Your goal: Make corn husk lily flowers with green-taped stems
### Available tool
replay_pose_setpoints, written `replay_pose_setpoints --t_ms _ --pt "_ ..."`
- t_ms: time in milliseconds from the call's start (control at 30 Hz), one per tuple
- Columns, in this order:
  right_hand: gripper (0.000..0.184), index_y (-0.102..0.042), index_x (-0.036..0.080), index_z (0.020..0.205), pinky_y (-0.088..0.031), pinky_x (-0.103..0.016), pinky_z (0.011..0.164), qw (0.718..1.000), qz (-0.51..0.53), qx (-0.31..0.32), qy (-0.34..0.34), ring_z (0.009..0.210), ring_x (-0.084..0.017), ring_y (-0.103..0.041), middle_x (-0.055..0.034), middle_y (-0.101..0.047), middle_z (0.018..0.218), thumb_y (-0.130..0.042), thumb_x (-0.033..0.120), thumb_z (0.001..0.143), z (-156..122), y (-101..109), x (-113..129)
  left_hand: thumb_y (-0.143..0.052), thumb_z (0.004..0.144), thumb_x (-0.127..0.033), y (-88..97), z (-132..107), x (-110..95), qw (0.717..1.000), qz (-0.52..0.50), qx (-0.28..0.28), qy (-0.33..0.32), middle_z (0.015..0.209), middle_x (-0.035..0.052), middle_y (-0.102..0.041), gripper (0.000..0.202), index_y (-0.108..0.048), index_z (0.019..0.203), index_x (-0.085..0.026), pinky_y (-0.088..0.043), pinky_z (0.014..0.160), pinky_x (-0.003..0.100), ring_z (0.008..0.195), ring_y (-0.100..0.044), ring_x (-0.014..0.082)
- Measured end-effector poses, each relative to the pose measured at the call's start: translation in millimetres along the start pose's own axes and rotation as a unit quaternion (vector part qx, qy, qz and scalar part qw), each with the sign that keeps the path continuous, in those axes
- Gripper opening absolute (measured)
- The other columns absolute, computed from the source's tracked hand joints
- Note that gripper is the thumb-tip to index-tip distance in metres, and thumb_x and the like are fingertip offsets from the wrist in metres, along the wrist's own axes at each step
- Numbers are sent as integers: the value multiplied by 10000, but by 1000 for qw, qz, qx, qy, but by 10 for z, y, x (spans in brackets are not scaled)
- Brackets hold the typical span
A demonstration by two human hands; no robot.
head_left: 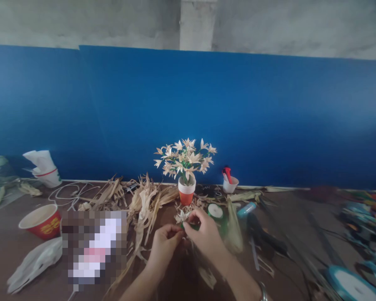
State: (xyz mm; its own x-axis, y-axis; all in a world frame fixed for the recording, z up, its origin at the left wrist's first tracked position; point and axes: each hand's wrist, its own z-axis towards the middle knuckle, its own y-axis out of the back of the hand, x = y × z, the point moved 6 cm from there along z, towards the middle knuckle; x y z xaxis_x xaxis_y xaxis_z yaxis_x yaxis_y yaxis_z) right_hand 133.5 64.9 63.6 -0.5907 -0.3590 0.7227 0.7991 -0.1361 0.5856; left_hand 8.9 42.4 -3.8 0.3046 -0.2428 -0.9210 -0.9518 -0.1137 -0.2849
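Both my hands meet over the brown table (6,251), just in front of an orange pot (186,191) full of pale husk flowers (184,158). My left hand (163,247) pinches something small between thumb and fingers. My right hand (204,235) is closed too, fingertips on a small pale husk flower (181,216) with a bit of green at its base. The two hands touch at the fingertips. A roll of green tape (216,212) lies just right of my right hand.
Dried corn husks (144,200) lie piled left of the pot. A red paper cup (41,220), a white bag (34,263), stacked cups (45,171), a small white cup with a red tool (229,182), a blue-capped tube (247,209) and ribbon spools (351,284) surround the spot. A blue wall (269,125) backs the table.
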Motion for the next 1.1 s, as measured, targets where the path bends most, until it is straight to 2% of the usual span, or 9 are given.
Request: replay_pose_setpoints --t_ms 100,167,367,500,733,967,1100 --pt "91 -472 198 657 -397 -296 713 998 -39 -33 48 779 -184 -523 -21 -556 765 -551 153 672 -24 24 97 -767 548 -369 13 -12 -34 1000 6 -13 -13 505 -2 -635 289 -602 636 -149 -430 436 217 440 -571 131" --pt "79 -481 198 678 -398 -300 731 997 -38 -34 54 806 -191 -533 -26 -568 784 -545 152 680 -33 26 124 -764 554 -358 22 -11 -57 999 11 -17 -25 501 -7 -628 276 -603 631 -148 -427 447 215 440 -568 126" --pt "74 -497 201 717 -407 -265 629 999 14 23 -40 648 -155 -564 12 -593 670 -550 253 728 -37 -15 -3 -764 557 -365 21 -4 -97 999 19 -1 -44 511 5 -636 278 -621 636 -139 -435 472 216 461 -573 130" --pt "81 -543 197 756 -416 -268 651 998 17 28 -50 670 -159 -581 8 -627 698 -563 270 725 -38 10 -14 -730 590 -452 2 -21 -135 998 -21 20 -49 584 12 -648 334 -634 657 -139 -494 559 253 542 -619 154" --pt "79 -587 185 739 -435 -264 671 997 44 45 -50 696 -161 -599 -2 -651 717 -588 261 716 -37 14 30 -728 595 -497 26 23 -83 999 -22 14 -31 563 30 -655 387 -633 650 -125 -463 527 216 539 -609 139" --pt "70 -640 173 741 -450 -240 645 984 140 100 -41 672 -151 -597 -4 -659 692 -596 224 725 -10 -25 71 -764 574 -452 -1 2 -86 995 -94 39 -2 532 14 -642 362 -597 601 -132 -427 493 198 473 -561 100" --pt "97 -662 168 776 -455 -243 628 965 214 144 -48 648 -152 -596 -8 -660 673 -593 227 742 1 -105 16 -774 564 -403 -19 0 -78 990 -125 65 13 511 -3 -619 335 -571 570 -136 -392 467 188 441 -526 80"
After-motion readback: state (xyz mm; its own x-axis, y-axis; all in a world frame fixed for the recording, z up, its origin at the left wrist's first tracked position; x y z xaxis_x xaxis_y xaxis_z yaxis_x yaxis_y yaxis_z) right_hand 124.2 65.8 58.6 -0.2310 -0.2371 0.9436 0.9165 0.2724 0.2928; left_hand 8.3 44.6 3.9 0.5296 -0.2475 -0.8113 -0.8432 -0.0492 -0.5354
